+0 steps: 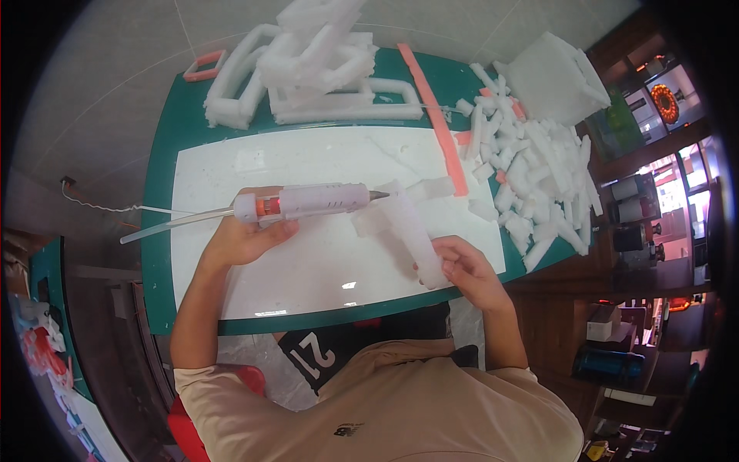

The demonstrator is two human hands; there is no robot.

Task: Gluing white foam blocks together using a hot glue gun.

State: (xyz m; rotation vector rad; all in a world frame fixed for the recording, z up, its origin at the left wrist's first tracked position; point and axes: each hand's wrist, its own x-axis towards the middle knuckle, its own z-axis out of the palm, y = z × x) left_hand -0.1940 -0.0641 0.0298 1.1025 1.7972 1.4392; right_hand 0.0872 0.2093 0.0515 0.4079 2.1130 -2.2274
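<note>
My left hand (248, 237) is wrapped round a white glue gun (323, 200), held level with its metal nozzle pointing right. A clear glue stick (177, 225) sticks out of the gun's back end. The nozzle tip is at the upper end of a white foam piece (412, 231); whether it touches cannot be made out. My right hand (468, 269) pinches the lower end of that piece between thumb and fingers. Behind and beside it, more white foam strips (431, 189) appear, and I cannot tell whether they are joined to it.
Under the work lies a white board (308, 281) on a green table mat (162, 269). White foam frames (300, 85) are stacked at the back, near a long pink strip (435, 115). On the right, foam offcuts (531, 177) pile up before a large foam block (554, 77). A cord (138, 206) trails left.
</note>
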